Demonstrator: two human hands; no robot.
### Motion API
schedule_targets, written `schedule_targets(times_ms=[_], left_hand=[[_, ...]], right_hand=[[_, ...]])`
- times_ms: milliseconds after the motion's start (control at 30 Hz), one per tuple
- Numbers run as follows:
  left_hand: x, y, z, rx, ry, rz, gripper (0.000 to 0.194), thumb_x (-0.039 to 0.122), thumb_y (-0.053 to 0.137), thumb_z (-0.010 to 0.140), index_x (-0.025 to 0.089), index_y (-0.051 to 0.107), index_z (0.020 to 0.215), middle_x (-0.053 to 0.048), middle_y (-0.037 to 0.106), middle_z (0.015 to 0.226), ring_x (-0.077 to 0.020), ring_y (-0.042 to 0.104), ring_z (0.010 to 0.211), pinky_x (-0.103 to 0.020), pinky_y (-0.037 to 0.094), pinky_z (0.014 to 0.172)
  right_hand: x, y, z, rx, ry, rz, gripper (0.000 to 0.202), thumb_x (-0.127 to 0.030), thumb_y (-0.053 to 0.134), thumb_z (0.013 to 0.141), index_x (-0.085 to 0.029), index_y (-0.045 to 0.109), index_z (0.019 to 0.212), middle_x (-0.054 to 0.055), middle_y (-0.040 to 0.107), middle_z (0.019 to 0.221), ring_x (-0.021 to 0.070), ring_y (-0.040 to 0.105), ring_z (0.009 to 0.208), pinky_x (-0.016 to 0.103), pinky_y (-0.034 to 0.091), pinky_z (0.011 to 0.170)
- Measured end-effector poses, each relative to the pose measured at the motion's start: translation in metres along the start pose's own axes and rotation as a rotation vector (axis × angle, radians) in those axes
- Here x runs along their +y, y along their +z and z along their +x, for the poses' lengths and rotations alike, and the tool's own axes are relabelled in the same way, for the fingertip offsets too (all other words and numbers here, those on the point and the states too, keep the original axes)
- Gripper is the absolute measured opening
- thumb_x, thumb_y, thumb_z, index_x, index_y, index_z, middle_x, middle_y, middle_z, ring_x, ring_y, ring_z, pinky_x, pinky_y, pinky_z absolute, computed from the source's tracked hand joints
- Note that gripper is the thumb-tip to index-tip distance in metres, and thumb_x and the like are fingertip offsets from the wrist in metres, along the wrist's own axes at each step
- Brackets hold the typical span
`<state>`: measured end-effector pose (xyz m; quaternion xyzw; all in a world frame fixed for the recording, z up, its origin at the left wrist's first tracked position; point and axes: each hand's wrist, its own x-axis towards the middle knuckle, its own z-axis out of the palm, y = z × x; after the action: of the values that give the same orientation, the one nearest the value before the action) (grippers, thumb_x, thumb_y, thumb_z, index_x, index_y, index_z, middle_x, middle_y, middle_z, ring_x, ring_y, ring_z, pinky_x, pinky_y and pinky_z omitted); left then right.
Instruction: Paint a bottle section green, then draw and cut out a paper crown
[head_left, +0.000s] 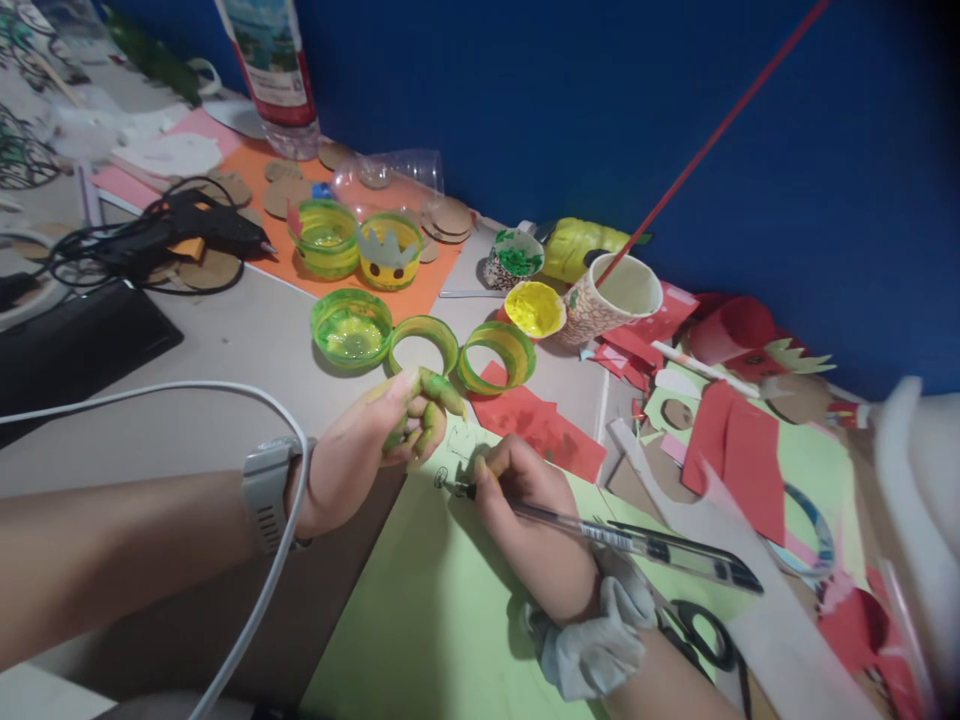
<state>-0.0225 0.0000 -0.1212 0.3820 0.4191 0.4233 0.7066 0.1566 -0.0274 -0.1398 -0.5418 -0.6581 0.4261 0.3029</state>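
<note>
My right hand (529,500) grips a black gel pen (637,540) with a clear barrel. Its tip rests on the light green paper (397,590), beside a small drawn oval and some faint lines. Green paint stains the fingers of my left hand (390,430), which hovers over the paper's upper left edge. Those fingers are loosely curled and apart, with nothing seen in them. Just beyond it are two green-and-yellow painted rings (497,358) and a painted shallow cup (351,330). Red paper scraps (540,435) lie past the pen hand.
Scissors (701,635) lie by my right wrist. Behind stand paint cups (534,308), a paper cup (626,290) with a red stick, a crowned yellow cup (390,255) and a bottle (277,80). A glue gun (202,225) lies left. A white cable (277,560) crosses my left wrist.
</note>
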Motion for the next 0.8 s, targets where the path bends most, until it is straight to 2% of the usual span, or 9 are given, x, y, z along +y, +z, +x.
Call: schedule_targets(times_ms=[133,167,200,267,367,433,500,633,800], left_hand=[[-0.009,0.002,-0.018,-0.228,0.134,0.013,0.029,0.038,0.039,0.094,0.017,0.059,0.088,0.000,0.046,0.066,-0.0103,0.037,0.056,-0.021,0.031,0.052],[-0.011,0.004,-0.024,-0.322,0.146,0.037,0.030,0.041,0.041,0.093,0.017,0.059,0.091,-0.001,0.046,0.067,-0.0111,0.037,0.056,-0.022,0.032,0.052],[-0.012,0.007,-0.031,-0.366,0.134,0.046,0.034,0.048,0.044,0.090,0.018,0.060,0.093,-0.001,0.046,0.068,-0.0121,0.037,0.057,-0.024,0.031,0.051],[-0.015,0.014,-0.042,-0.391,0.151,0.053,0.037,0.052,0.042,0.089,0.019,0.059,0.090,0.001,0.041,0.061,-0.0116,0.033,0.051,-0.025,0.027,0.047],[-0.017,0.020,-0.049,-0.668,0.102,0.299,0.031,0.050,0.045,0.084,0.020,0.051,0.082,0.000,0.047,0.062,-0.0116,0.040,0.051,-0.023,0.030,0.045],[-0.019,0.020,-0.045,-0.789,0.136,0.439,0.032,0.052,0.045,0.081,0.020,0.046,0.078,-0.002,0.050,0.064,-0.0132,0.043,0.052,-0.023,0.030,0.045],[-0.021,0.018,-0.040,-0.827,0.202,0.509,0.034,0.054,0.042,0.082,0.020,0.041,0.076,-0.003,0.052,0.066,-0.0153,0.045,0.054,-0.025,0.031,0.047],[-0.022,0.016,-0.034,-0.870,0.234,0.620,0.038,0.058,0.035,0.084,0.021,0.035,0.077,-0.002,0.048,0.064,-0.0150,0.042,0.054,-0.025,0.029,0.048],[-0.020,0.016,-0.037,-0.819,0.254,0.669,0.037,0.057,0.036,0.088,0.021,0.038,0.079,0.001,0.049,0.067,-0.0129,0.040,0.055,-0.024,0.028,0.049]], right_hand=[[0.000,-0.001,0.001,0.021,0.028,0.072,0.025,-0.025,0.047,0.091,-0.021,0.039,0.068,-0.005,0.040,0.060,0.0104,0.039,0.054,0.023,0.033,0.052],[-0.001,-0.001,0.002,0.032,0.039,0.084,0.024,-0.025,0.046,0.091,-0.022,0.039,0.068,-0.005,0.039,0.060,0.0104,0.039,0.055,0.023,0.033,0.052],[-0.001,-0.001,0.002,0.039,0.047,0.091,0.024,-0.025,0.046,0.091,-0.022,0.038,0.068,-0.006,0.039,0.060,0.0105,0.039,0.055,0.023,0.034,0.053],[-0.003,-0.001,0.002,0.030,0.061,0.092,0.024,-0.025,0.045,0.091,-0.022,0.037,0.069,-0.006,0.040,0.059,0.0106,0.041,0.055,0.023,0.034,0.053],[-0.006,-0.001,0.003,-0.008,0.075,0.061,0.024,-0.027,0.046,0.090,-0.022,0.037,0.068,-0.006,0.041,0.058,0.0104,0.042,0.053,0.023,0.034,0.051],[-0.007,-0.002,0.003,-0.027,0.059,0.029,0.026,-0.026,0.047,0.089,-0.021,0.036,0.067,-0.006,0.040,0.057,0.0097,0.040,0.052,0.022,0.033,0.050],[-0.007,-0.002,0.002,-0.040,0.033,0.009,0.026,-0.025,0.049,0.089,-0.021,0.036,0.066,-0.006,0.039,0.057,0.0090,0.038,0.051,0.021,0.032,0.049],[-0.005,-0.001,0.002,-0.053,0.013,0.001,0.027,-0.026,0.049,0.089,-0.021,0.036,0.067,-0.007,0.038,0.056,0.0082,0.036,0.050,0.020,0.031,0.048],[-0.003,-0.001,0.002,-0.034,0.011,-0.010,0.025,-0.023,0.049,0.088,-0.021,0.035,0.067,-0.007,0.037,0.057,0.0081,0.036,0.051,0.020,0.030,0.048]])
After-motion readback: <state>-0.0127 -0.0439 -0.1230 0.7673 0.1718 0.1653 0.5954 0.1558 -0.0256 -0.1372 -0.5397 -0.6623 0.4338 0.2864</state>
